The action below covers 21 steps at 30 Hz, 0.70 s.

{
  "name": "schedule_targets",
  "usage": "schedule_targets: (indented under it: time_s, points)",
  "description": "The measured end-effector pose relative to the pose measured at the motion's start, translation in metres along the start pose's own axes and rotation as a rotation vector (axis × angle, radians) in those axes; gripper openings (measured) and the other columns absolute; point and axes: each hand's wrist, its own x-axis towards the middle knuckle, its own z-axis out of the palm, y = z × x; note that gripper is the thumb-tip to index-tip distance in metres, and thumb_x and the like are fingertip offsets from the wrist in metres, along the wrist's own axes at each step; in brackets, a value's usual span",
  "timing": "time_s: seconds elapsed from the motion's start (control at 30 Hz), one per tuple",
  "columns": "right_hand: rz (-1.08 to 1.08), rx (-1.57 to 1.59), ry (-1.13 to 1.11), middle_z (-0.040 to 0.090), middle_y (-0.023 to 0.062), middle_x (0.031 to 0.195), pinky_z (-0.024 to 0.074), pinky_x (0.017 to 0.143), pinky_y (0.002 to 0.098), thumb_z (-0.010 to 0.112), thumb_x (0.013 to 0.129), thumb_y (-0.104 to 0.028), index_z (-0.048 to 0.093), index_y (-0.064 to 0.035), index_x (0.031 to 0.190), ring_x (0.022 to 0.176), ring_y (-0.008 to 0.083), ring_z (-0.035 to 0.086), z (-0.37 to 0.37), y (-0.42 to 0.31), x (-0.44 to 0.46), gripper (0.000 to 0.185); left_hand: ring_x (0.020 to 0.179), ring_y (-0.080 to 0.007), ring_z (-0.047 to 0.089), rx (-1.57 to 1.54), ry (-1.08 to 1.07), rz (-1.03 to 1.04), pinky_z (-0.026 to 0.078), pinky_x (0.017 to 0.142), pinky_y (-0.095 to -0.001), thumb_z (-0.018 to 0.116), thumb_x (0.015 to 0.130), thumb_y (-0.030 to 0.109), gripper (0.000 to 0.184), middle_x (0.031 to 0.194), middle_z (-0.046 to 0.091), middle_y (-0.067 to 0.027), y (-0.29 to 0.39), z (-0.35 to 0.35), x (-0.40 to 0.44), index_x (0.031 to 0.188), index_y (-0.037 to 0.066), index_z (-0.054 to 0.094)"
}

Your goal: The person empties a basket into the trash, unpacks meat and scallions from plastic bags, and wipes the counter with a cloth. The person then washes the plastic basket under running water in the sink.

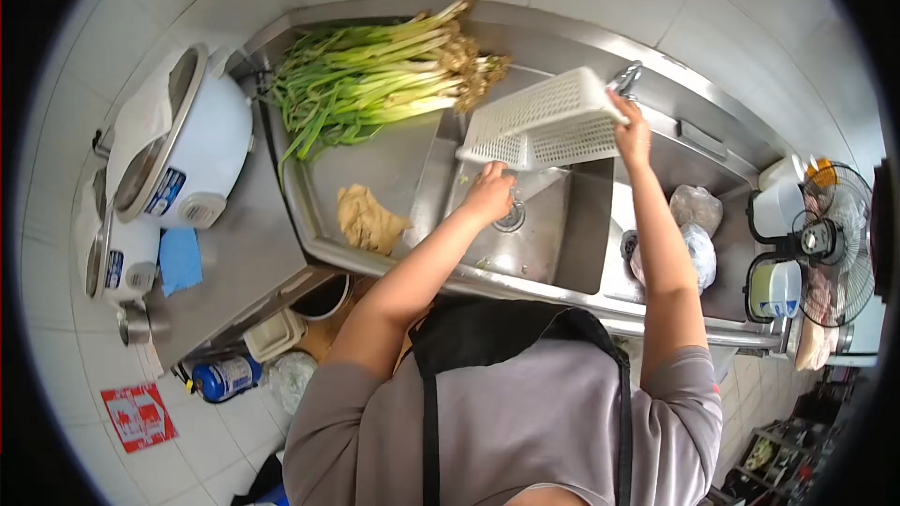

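Note:
A white perforated plastic basket [562, 126] is tilted over the back of the steel sink [586, 234]. My right hand [632, 134] grips its right end by the rim. Just below the basket's near edge, my left hand [489, 193] reaches over the sink basin with fingers apart; whether a fingertip touches the basket I cannot tell. Under that hand is the round drain [510, 215]. To the left, a pile of scallions [384, 80] with roots on lies on the steel drainboard [375, 164]. A crumpled tan cloth [369, 219] lies nearer me.
The faucet [626, 77] stands behind my right hand. In the right basin are several plastic bags [696, 215]. A black fan [825, 239] stands far right. Large rice cookers [192, 150] and a blue cloth [180, 260] are on the left counter, a blue cylinder [225, 378] below.

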Motion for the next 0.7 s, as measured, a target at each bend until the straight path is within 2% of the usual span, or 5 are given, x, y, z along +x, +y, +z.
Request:
schedule_targets:
  time_s: [0.2, 0.4, 0.53, 0.67, 0.7]
  points:
    - [-0.071, 0.208, -0.126, 0.059, 0.0104, 0.100, 0.0423, 0.080, 0.0273, 0.048, 0.068, 0.009, 0.058, -0.0141, 0.111, 0.091, 0.0246, 0.058, -0.020, -0.032, 0.020, 0.050, 0.127, -0.0354, 0.022, 0.000, -0.181, -0.005, 0.024, 0.103, -0.0383, 0.056, 0.080, 0.024, 0.060, 0.136, 0.023, -0.0228, 0.007, 0.058, 0.088, 0.127, -0.004, 0.032]
    - [0.101, 0.323, -0.024, 0.059, 0.0100, 0.100, 0.0426, 0.080, 0.0269, 0.052, 0.073, 0.004, 0.058, -0.0128, 0.111, 0.090, 0.0239, 0.059, -0.039, -0.054, 0.034, 0.042, 0.129, -0.0387, 0.012, 0.054, 0.223, -0.362, 0.013, 0.107, -0.0400, 0.051, 0.082, 0.029, 0.071, 0.138, 0.010, -0.0276, 0.048, 0.104, 0.136, 0.133, -0.006, 0.016]
    - [-0.081, 0.224, -0.091, 0.058, 0.0124, 0.105, 0.0420, 0.084, 0.0285, 0.046, 0.066, 0.010, 0.058, -0.0121, 0.111, 0.095, 0.0268, 0.057, -0.033, -0.042, 0.032, 0.052, 0.126, -0.0432, 0.015, -0.287, -0.117, 0.524, 0.013, 0.105, -0.0467, 0.052, 0.080, 0.026, 0.065, 0.133, 0.018, -0.0307, 0.067, 0.099, 0.129, 0.127, -0.009, 0.025]
    - [-0.059, 0.221, -0.143, 0.059, 0.0120, 0.105, 0.0426, 0.082, 0.0287, 0.045, 0.067, 0.010, 0.058, -0.0115, 0.111, 0.094, 0.0265, 0.058, -0.030, -0.037, 0.029, 0.051, 0.125, -0.0451, 0.015, -0.207, 0.294, -0.092, 0.012, 0.105, -0.0469, 0.051, 0.080, 0.024, 0.064, 0.133, 0.018, -0.0311, 0.076, 0.088, 0.142, 0.128, -0.008, 0.023]
    - [-0.060, 0.224, -0.125, 0.059, 0.0119, 0.105, 0.0427, 0.082, 0.0285, 0.046, 0.067, 0.010, 0.058, -0.0114, 0.111, 0.093, 0.0264, 0.058, -0.028, -0.038, 0.028, 0.051, 0.125, -0.0462, 0.014, -0.259, 0.279, -0.018, 0.012, 0.105, -0.0477, 0.051, 0.080, 0.024, 0.064, 0.133, 0.017, -0.0312, 0.074, 0.091, 0.151, 0.128, -0.009, 0.022]
